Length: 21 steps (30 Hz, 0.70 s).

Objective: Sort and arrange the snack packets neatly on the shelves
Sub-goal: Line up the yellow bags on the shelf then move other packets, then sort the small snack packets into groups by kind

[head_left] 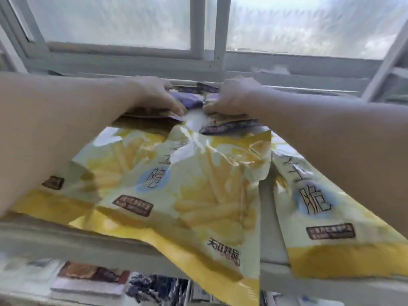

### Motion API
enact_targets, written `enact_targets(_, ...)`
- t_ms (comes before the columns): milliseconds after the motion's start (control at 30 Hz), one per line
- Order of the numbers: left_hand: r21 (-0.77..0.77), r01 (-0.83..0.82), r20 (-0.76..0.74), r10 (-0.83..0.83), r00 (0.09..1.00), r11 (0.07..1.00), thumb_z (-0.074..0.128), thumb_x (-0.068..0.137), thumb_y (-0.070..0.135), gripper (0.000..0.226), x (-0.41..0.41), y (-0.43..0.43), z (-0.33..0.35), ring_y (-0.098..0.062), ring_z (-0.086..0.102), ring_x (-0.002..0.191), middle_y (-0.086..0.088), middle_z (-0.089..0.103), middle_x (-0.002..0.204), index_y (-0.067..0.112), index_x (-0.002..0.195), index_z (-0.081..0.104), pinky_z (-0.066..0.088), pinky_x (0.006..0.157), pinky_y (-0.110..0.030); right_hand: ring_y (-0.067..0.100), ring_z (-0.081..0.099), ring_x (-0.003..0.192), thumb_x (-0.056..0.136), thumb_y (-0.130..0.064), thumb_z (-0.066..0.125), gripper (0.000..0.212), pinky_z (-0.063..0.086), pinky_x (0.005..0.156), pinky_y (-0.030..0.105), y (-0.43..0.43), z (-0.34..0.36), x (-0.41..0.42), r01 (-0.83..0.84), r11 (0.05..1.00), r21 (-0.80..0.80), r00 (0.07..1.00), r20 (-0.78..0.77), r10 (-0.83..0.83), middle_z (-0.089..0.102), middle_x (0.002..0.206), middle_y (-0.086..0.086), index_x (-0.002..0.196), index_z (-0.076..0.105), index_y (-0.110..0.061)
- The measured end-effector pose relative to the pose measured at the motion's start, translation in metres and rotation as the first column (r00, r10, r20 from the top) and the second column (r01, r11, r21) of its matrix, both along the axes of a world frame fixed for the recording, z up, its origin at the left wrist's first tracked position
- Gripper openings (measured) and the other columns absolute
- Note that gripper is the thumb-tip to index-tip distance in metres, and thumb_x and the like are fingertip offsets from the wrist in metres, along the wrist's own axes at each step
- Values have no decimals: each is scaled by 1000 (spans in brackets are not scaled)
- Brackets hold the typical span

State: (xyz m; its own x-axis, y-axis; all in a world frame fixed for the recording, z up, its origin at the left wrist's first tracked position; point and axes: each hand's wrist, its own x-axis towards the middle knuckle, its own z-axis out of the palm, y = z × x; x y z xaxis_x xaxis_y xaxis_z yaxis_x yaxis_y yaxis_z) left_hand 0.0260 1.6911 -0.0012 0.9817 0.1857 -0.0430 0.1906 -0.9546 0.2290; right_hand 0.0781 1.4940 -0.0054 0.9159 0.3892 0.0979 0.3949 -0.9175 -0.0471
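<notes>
The big yellow packet [198,184] hangs over the front edge of the shelf [55,237], in the lower middle. Behind it, in the upper middle, the purple packets [187,100] lie side to side between the hands. The left hand [159,96] and right hand [234,98] each pinch them, both just as near

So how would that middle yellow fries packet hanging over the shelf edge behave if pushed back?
Probably floppy: the yellow fries packet is creased film and its lower corner droops past the shelf edge. Likely light for its size, since it looks puffed. Its glossy surface may slide over the yellow packet beneath it, so a push could skew it.
</notes>
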Motion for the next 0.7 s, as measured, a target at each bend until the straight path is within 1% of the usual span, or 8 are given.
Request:
enact_targets(33, -23, 8, -14, -8, 1000, 1000, 70, 43, 78, 114, 3, 0, -4, -27, 41, 135, 2, 43, 150, 32, 143, 43, 32, 112, -39, 33, 60, 105, 76, -78, 49, 67, 45, 79, 35, -1, -6, 2, 13, 1000, -15, 1000, -6, -13, 65, 115, 10, 104, 65, -19)
enact_targets(67, -24, 14, -11, -14, 1000, 1000, 63, 41, 84, 122, 3, -1, -4, -26, 37, 139, 2, 38, 154, 30, 147, 39, 29, 115, -39, 33, 59, 106, 75, -82, 46, 73, 43, 77, 35, 0, -9, 0, 18, 999, -27, 1000, 8, -18, 65, 117, 8, 109, 65, -20)
enact_targets(167, 40, 28, 41, -30, 999, 999, 50, 54, 91, 113, -9, -3, 8, -28, 36, 139, 0, 41, 153, 30, 148, 37, 30, 114, -41, 32, 57, 112, 75, -85, 41, 81, 42, 78, 36, -4, 10, -18, 37, 999, 2, 999, 23, -37, 61, 126, 8, 122, 61, -22)
enact_targets(267, 89, 52, 70, -58, 996, 995, 45, 58, 93, 105, -38, -9, 33, -31, 38, 138, -1, 43, 151, 38, 147, 37, 33, 112, -45, 32, 51, 123, 77, -85, 37, 89, 44, 90, 40, -24, 35, -44, 59, 998, 9, 997, 50, -60, 53, 138, 8, 136, 51, -19)
enact_targets(367, 125, 65, 74, -74, 994, 990, 42, 60, 93, 105, -84, -18, 63, -32, 34, 139, -3, 41, 152, 37, 148, 34, 32, 112, -49, 29, 50, 124, 80, -82, 37, 85, 42, 93, 39, -54, 68, -91, 65, 998, 16, 991, 112, -67, 53, 137, 9, 138, 49, -20)
enact_targets(433, 161, 73, 70, -85, 994, 984, 39, 59, 93, 105, -127, -34, 86, -32, 36, 138, -3, 40, 153, 36, 148, 33, 34, 110, -50, 30, 46, 128, 83, -76, 42, 82, 41, 100, 40, -81, 90, -133, 76, 996, 52, 989, 120, -81, 49, 141, 11, 142, 44, -19)
enact_targets(567, 180, 151, 9, -155, 988, 972, 42, 70, 87, 95, -230, -93, 124, -31, 36, 137, -6, 40, 152, 32, 147, 38, 35, 108, -48, 29, 41, 134, 84, -73, 43, 78, 38, 107, 45, -160, 123, -244, 159, 982, 99, 987, -45, -155, 38, 152, 5, 146, 37, -25)
enact_targets(700, 186, 356, -158, -330, 931, 916, 36, 72, 90, 97, -332, -176, 138, -25, 21, 146, 1, 27, 159, 35, 152, 24, 31, 112, -50, 25, 40, 136, 86, -70, 48, 77, 36, 109, 44, -261, 143, -369, 304, 947, 105, 940, -194, -280, 34, 154, 2, 148, 33, -28)
